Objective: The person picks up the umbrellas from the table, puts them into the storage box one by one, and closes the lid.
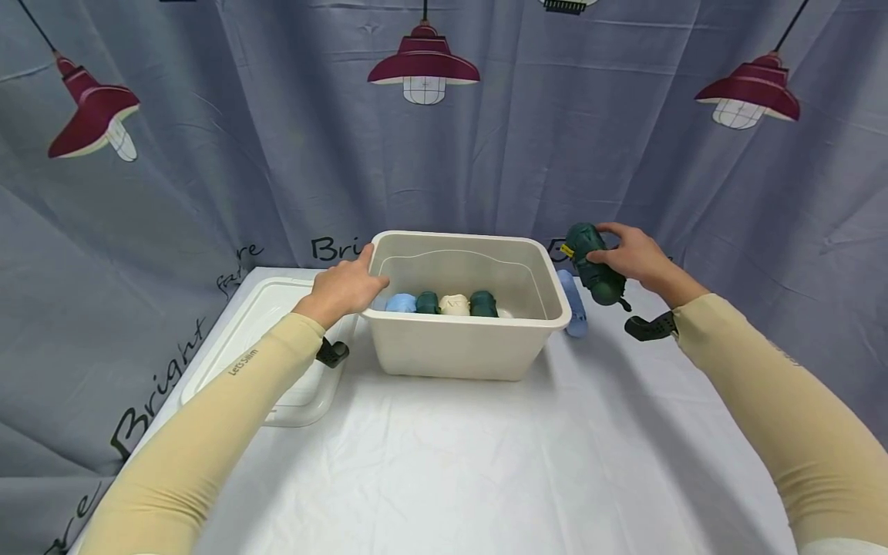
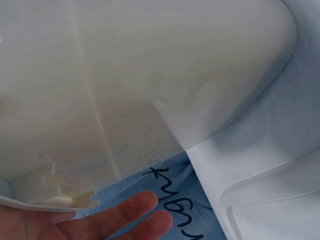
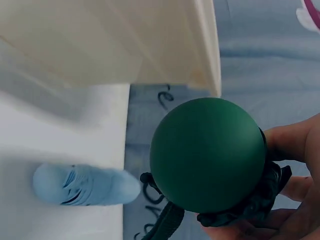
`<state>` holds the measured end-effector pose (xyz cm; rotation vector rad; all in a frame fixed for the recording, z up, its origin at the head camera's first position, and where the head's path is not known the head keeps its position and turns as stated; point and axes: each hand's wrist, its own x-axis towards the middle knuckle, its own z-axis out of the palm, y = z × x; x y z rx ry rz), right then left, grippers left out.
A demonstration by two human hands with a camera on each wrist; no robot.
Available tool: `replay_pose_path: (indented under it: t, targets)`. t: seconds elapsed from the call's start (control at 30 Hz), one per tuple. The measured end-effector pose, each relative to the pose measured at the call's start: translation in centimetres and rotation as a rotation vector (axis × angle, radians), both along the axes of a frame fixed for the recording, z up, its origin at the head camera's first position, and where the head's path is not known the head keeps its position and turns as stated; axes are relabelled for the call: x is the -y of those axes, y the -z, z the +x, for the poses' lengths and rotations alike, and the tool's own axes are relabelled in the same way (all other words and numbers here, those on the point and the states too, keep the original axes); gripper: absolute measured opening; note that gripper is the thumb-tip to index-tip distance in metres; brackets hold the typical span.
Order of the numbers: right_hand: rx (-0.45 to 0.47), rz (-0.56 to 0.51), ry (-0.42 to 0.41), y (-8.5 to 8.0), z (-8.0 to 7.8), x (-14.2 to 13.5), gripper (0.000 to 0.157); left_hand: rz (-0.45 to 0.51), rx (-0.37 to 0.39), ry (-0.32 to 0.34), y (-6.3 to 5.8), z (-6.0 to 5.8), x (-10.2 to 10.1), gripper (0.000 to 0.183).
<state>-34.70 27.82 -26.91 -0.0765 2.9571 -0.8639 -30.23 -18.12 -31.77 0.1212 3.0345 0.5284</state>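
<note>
A dark green folded umbrella (image 1: 595, 264) with a yellow tag is held up in my right hand (image 1: 634, 254), past the bin's right end. Its smooth round end and dangling strap face the right wrist camera. My left hand (image 1: 344, 287) rests on the left rim of a white plastic bin (image 1: 458, 347). In the left wrist view, two straight fingers (image 2: 120, 212) extend beside the wall, below the rim. Inside the bin stand a light blue roll (image 1: 401, 303), a cream roll (image 1: 455, 305) and two dark green rolls, their lower parts hidden by the front wall.
A light blue folded umbrella (image 1: 573, 304) lies on the white table just right of the bin. To the left, the white lid (image 1: 298, 401) lies flat, partly under my left arm. A grey-blue curtain (image 1: 298, 154) with printed lamps hangs behind the table.
</note>
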Motion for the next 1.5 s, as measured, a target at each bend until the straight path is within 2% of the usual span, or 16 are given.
replay_pose_path:
  t: [0.3,0.53,0.83,1.13,1.33,1.5]
  targets:
    - [-0.024,0.060,-0.081,-2.5,1.0,2.4,0.075,0.001,0.000,0.002,-0.3,-0.1,-0.1,0.082]
    - [0.001,0.073,-0.138,-3.3,1.2,4.5,0.074,-0.003,0.018,0.000,-0.1,0.2,0.0,0.082]
    - [0.030,0.141,-0.214,-4.4,0.6,7.4,0.070,0.001,-0.016,0.001,-0.2,0.1,0.1,0.081]
    - [0.144,0.167,-0.258,-4.1,0.3,10.4,0.066,0.001,-0.008,0.007,0.1,0.3,0.1,0.082]
    - [0.220,0.213,-0.298,-3.3,-0.6,12.3,0.066,0.010,0.004,-0.002,0.1,0.5,0.2,0.082]
    - [0.270,0.253,-0.294,-2.7,-1.2,13.1,0.066,0.009,-0.010,0.004,0.2,0.3,0.0,0.082]
